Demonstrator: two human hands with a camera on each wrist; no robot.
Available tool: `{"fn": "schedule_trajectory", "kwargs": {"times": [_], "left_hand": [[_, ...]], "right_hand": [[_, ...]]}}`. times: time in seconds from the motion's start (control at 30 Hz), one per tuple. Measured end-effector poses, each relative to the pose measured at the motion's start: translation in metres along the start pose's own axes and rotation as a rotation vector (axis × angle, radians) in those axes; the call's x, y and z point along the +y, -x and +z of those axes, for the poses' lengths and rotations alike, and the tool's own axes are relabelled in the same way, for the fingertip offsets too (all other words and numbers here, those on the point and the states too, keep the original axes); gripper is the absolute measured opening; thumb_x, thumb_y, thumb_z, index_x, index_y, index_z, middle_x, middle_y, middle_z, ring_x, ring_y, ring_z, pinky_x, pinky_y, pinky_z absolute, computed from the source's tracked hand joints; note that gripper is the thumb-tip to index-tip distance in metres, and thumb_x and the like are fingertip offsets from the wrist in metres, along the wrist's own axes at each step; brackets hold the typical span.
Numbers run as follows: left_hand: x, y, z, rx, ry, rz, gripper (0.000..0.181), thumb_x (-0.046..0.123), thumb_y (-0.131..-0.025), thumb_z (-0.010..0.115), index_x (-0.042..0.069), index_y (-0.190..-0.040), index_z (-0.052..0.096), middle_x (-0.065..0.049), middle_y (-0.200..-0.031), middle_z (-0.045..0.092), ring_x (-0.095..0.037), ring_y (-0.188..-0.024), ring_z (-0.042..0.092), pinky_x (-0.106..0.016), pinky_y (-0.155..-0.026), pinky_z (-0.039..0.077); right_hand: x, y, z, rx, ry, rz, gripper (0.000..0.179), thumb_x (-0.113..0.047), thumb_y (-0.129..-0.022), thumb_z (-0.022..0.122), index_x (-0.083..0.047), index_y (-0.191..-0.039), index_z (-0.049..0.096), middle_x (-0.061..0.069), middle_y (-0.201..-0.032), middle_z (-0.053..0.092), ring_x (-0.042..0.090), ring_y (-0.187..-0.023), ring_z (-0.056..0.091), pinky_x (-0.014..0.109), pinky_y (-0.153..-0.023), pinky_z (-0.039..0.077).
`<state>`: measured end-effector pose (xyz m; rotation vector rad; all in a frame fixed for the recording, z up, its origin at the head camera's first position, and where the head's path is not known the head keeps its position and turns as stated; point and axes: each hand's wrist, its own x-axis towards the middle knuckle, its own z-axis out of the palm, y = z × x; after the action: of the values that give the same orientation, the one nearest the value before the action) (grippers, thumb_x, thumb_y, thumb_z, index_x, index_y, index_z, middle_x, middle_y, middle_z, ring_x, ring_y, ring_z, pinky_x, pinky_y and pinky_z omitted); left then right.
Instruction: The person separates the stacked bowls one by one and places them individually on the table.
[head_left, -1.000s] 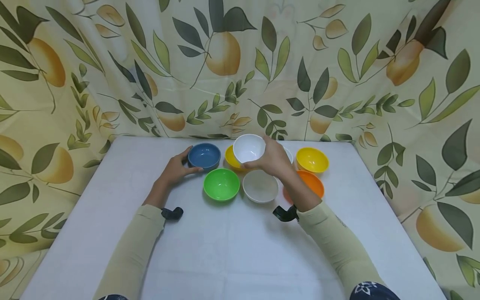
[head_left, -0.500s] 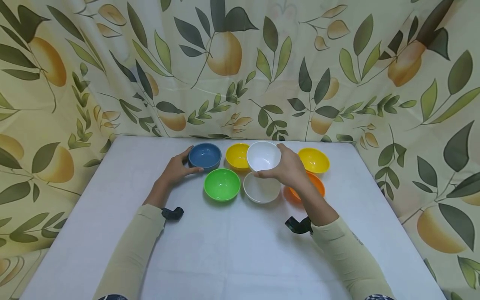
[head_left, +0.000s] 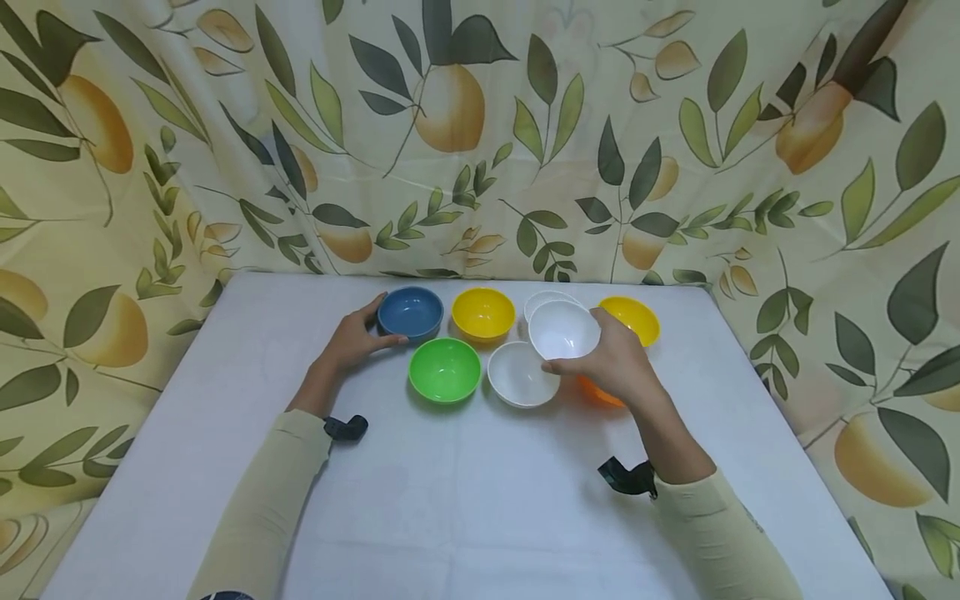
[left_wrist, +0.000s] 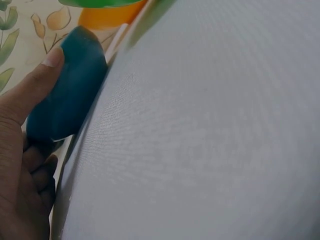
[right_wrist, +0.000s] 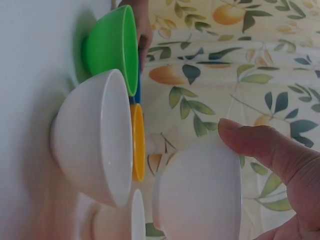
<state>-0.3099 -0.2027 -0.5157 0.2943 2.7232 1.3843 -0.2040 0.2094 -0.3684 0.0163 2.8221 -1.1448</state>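
Observation:
My left hand (head_left: 351,340) holds the blue bowl (head_left: 410,313) at the table's back left, thumb on its near side and fingers round its left. In the left wrist view, the thumb presses on the blue bowl's wall (left_wrist: 75,85). A white bowl (head_left: 564,330) is lifted in my right hand (head_left: 617,360), thumb on its outer wall in the right wrist view. Below and beside it stand another white bowl (head_left: 517,375) in front and a third white bowl (head_left: 546,300) behind, partly hidden. An orange bowl (head_left: 600,392) is mostly covered by my right hand.
A green bowl (head_left: 445,371) stands in the front row, left of the white one. One yellow bowl (head_left: 483,313) is right of the blue bowl; another yellow bowl (head_left: 636,317) is at the back right. Behind the white table (head_left: 420,500) hangs a patterned curtain (head_left: 525,167).
My right hand has moved the white bowl to the right and toward me, uncovering the left yellow bowl and covering more of the orange one. The left hand stays on the blue bowl.

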Motion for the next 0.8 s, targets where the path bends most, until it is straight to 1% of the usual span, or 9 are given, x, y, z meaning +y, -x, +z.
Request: {"fn": "schedule_trajectory", "kwargs": {"times": [0.1,0.17,0.33,0.4,0.53,0.67,0.8], "left_hand": [[-0.002,0.0,0.0,0.001,0.001,0.002,0.114,0.047,-0.082,0.09,0.012,-0.168,0.025,-0.021,-0.167,0.033,-0.039,-0.153,0.032,-0.056,-0.125,0.025],[-0.002,0.0,0.001,0.002,0.005,0.004,0.114,0.048,-0.082,0.091,0.012,-0.168,0.025,-0.021,-0.167,0.033,-0.039,-0.153,0.032,-0.056,-0.126,0.025],[-0.001,0.0,0.001,0.001,0.005,0.003,0.114,0.048,-0.082,0.091,0.012,-0.168,0.025,-0.021,-0.167,0.034,-0.038,-0.153,0.032,-0.055,-0.126,0.025],[0.0,0.0,0.001,0.001,0.002,0.003,0.114,0.048,-0.082,0.091,0.012,-0.168,0.025,-0.021,-0.166,0.034,-0.038,-0.154,0.031,-0.055,-0.126,0.024],[0.002,-0.001,-0.001,0.002,0.001,0.009,0.114,0.047,-0.082,0.091,0.011,-0.168,0.025,-0.021,-0.166,0.034,-0.038,-0.154,0.031,-0.056,-0.126,0.024],[0.003,0.0,-0.001,0.001,0.01,0.01,0.113,0.046,-0.082,0.091,0.011,-0.168,0.025,-0.022,-0.166,0.033,-0.039,-0.154,0.03,-0.056,-0.126,0.024],[0.001,0.001,0.0,-0.006,0.023,0.003,0.114,0.045,-0.082,0.091,0.011,-0.168,0.024,-0.021,-0.167,0.032,-0.038,-0.155,0.029,-0.055,-0.126,0.024]], "right_hand": [[0.008,0.006,-0.004,0.009,0.019,0.008,0.108,-0.038,-0.071,0.099,0.006,-0.15,0.04,0.027,-0.142,0.054,0.046,-0.125,0.051,0.063,-0.103,0.051],[0.013,0.009,-0.007,0.019,0.034,0.024,0.112,-0.038,-0.072,0.098,0.008,-0.153,0.037,0.03,-0.144,0.052,0.048,-0.125,0.05,0.064,-0.103,0.051],[0.026,0.017,-0.017,0.026,0.059,0.093,0.12,-0.041,-0.074,0.096,0.009,-0.158,0.027,0.035,-0.148,0.045,0.053,-0.127,0.047,0.067,-0.099,0.053],[0.032,0.02,-0.021,0.035,0.06,0.106,0.12,-0.043,-0.074,0.095,0.01,-0.158,0.027,0.036,-0.147,0.046,0.053,-0.126,0.047,0.067,-0.097,0.054],[0.043,0.026,-0.028,0.06,0.058,0.134,0.117,-0.047,-0.074,0.095,0.011,-0.154,0.033,0.035,-0.144,0.049,0.052,-0.123,0.049,0.066,-0.095,0.056],[0.054,0.033,-0.035,0.074,0.059,0.183,0.115,-0.048,-0.075,0.094,0.012,-0.153,0.034,0.036,-0.143,0.048,0.052,-0.122,0.048,0.066,-0.093,0.057],[0.064,0.038,-0.042,0.1,0.057,0.212,0.118,-0.049,-0.075,0.094,0.012,-0.154,0.031,0.037,-0.144,0.046,0.054,-0.123,0.047,0.067,-0.092,0.057]]}}
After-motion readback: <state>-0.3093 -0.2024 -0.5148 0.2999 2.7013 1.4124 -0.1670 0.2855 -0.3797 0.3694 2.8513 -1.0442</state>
